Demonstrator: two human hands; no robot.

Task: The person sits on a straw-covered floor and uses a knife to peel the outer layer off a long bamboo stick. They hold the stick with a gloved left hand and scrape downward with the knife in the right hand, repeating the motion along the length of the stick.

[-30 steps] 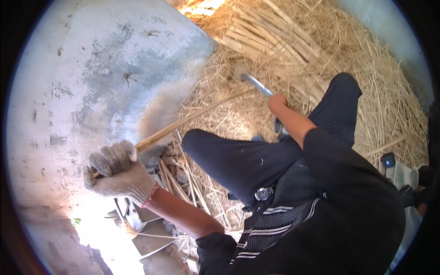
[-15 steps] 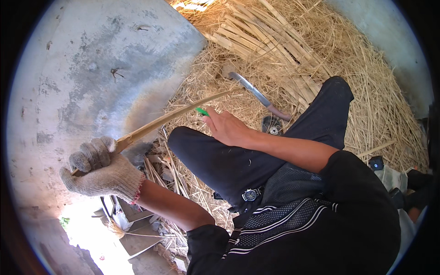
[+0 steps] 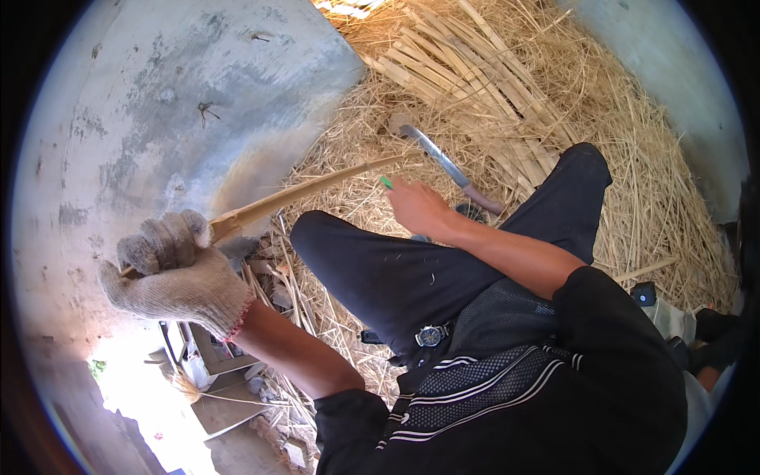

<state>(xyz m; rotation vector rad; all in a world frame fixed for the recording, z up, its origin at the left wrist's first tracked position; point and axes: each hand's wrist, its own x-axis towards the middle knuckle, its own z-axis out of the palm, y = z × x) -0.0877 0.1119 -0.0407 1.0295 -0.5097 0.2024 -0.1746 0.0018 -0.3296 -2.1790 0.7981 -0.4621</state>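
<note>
My left hand (image 3: 178,273), in a grey knitted glove, is wrapped round the near-left end of a long, split bamboo strip (image 3: 297,192). The strip slants up to the right, its thin far end over the straw close to a machete (image 3: 442,161). My bare right hand (image 3: 419,207) is closed round a small green-ended tool (image 3: 385,182), just below the strip's far part. Most of that tool is hidden by the fingers, so its kind does not show. The machete lies on the straw beyond my right hand, its brown handle towards my leg.
Straw (image 3: 633,190) covers the floor, with a pile of split bamboo strips (image 3: 475,71) at the back. A weathered wall (image 3: 142,142) rises on the left. My crossed legs (image 3: 372,261) are below the strip. Another person's sleeve (image 3: 716,332) shows at right.
My right hand has moved right along the strip with the green-ended tool, away from my gloved hand. My left hand still grips the strip. The view has shifted slightly.
</note>
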